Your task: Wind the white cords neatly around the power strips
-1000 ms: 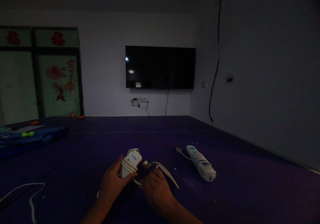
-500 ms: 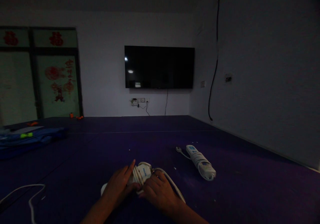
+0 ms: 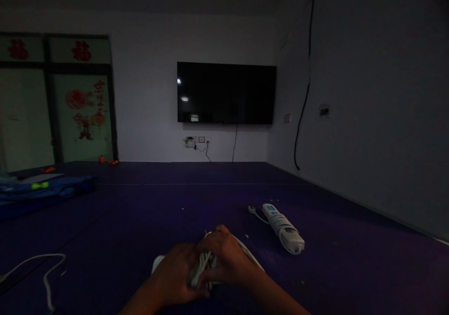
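Low on the dark purple floor mat, both my hands are closed round a white power strip with its white cord wound about it. My left hand grips the strip's body from the left. My right hand is wrapped over the cord coils on top, with a loop of cord trailing out to the right. Most of the strip is hidden under my fingers.
A second white power strip, cord-wrapped with its plug lying beside it, rests to the right. A loose white cable lies at the lower left. Blue fabric sits at far left. A wall TV hangs ahead.
The strip has come down from a raised, upright hold to low on the mat near me. My right hand has moved from beside the cord to on top of the coils.
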The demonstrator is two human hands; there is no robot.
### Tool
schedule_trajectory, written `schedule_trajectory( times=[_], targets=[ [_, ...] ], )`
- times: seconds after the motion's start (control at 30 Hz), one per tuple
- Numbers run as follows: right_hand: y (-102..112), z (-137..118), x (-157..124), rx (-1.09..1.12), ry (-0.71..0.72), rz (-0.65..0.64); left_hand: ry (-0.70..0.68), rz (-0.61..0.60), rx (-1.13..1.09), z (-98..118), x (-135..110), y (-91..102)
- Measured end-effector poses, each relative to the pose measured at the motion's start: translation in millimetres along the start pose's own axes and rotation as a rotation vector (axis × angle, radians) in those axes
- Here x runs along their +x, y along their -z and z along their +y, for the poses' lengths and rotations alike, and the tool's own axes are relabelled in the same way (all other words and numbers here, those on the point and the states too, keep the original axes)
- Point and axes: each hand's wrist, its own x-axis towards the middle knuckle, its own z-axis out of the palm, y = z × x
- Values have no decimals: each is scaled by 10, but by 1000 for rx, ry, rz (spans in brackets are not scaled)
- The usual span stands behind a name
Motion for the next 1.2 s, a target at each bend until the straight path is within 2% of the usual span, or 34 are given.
schedule_trajectory(
  times=[0.13,0.27,0.43,0.63,0.8,1.0,1.2],
  targets=[
    [44,-28,38,71,-69,-72,-47,-1,-16,23,4,27],
    [117,-3,45,176,-150,-37,-101,31,-19,-57,-23,-84],
    [151,108,14,334,-268,2,-42,73,11,-51,-45,-199],
    [50,345,-123,606,-457,-30,-143,-3,7,100,-80,-106],
    [-46,394,-192,762,-496,-104,-192,-82,19,169,-106,-137],
    [-143,280,-174,681,-570,29,-230,-47,13,175,-109,-145],
    [-274,358,-276,591,-591,-25,-223,74,-50,143,-113,-186]
  ],
)
